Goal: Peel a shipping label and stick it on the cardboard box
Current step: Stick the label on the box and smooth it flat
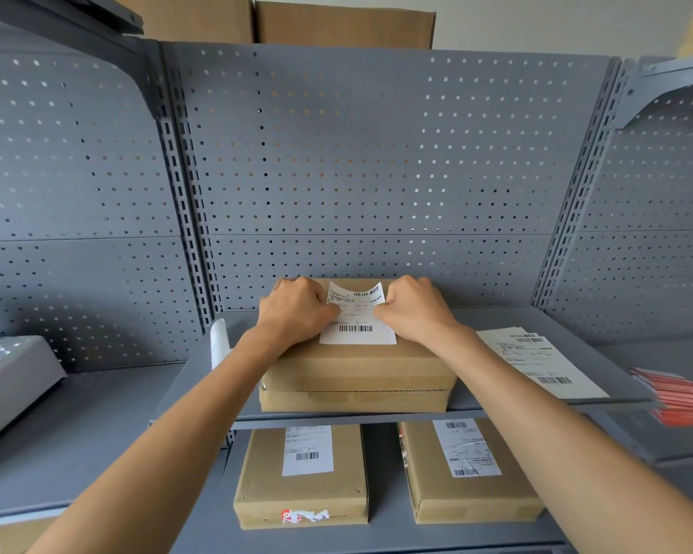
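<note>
A brown cardboard box (357, 373) sits on the grey shelf (493, 317) in the middle of the view. A white shipping label (357, 319) with barcodes lies on its top; the near part is flat on the box and the far edge curls up. My left hand (297, 313) pinches the label's left edge with closed fingers. My right hand (415, 309) pinches its right edge the same way. Both hands rest on the box top.
A stack of label sheets (545, 363) lies on the shelf to the right, with red cards (675, 395) beyond it. Two labelled boxes (303, 477) (469, 471) stand on the lower shelf. A white roll (219, 341) stands at left. A perforated back panel (377, 173) rises behind.
</note>
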`<action>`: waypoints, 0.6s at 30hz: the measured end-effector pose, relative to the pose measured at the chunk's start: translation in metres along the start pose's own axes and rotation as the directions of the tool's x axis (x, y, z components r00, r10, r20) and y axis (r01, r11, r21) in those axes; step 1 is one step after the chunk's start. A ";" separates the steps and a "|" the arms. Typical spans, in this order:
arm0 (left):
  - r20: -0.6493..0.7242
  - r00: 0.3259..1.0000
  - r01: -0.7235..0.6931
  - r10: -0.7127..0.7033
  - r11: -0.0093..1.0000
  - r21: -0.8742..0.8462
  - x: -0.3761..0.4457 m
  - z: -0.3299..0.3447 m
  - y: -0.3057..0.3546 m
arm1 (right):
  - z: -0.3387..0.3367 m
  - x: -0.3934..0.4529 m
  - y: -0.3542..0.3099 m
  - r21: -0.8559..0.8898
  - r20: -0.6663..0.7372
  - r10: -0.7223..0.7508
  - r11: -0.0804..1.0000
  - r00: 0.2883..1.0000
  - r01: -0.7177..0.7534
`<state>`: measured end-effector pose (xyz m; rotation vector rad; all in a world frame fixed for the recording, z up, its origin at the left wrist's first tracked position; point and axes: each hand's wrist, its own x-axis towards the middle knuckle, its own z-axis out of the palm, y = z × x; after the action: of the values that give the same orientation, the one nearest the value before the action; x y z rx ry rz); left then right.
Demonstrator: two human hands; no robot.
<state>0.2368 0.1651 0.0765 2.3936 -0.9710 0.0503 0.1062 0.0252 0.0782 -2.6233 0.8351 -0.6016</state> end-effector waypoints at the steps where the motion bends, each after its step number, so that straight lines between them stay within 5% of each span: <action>1: 0.003 1.000 -0.007 0.007 1.000 0.029 0.000 0.000 0.001 | 0.000 0.000 -0.001 -0.011 0.004 0.006 1.000 1.000 -0.006; 9: 0.030 0.999 -0.036 0.031 0.988 0.152 0.001 -0.005 0.006 | -0.007 0.002 -0.003 -0.183 0.016 0.063 0.981 0.998 -0.059; 15: -0.030 0.999 0.027 -0.028 0.999 -0.045 0.027 -0.013 0.021 | -0.002 0.028 -0.004 -0.207 -0.098 0.069 0.974 0.993 -0.089; 18: 0.014 0.997 0.080 -0.080 0.996 0.028 0.047 -0.005 0.026 | 0.007 0.047 -0.009 -0.241 -0.021 0.187 0.952 0.982 -0.186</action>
<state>0.2549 0.1224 0.1037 2.4593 -0.8859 0.0161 0.1492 0.0050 0.0896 -2.7125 1.2096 -0.4716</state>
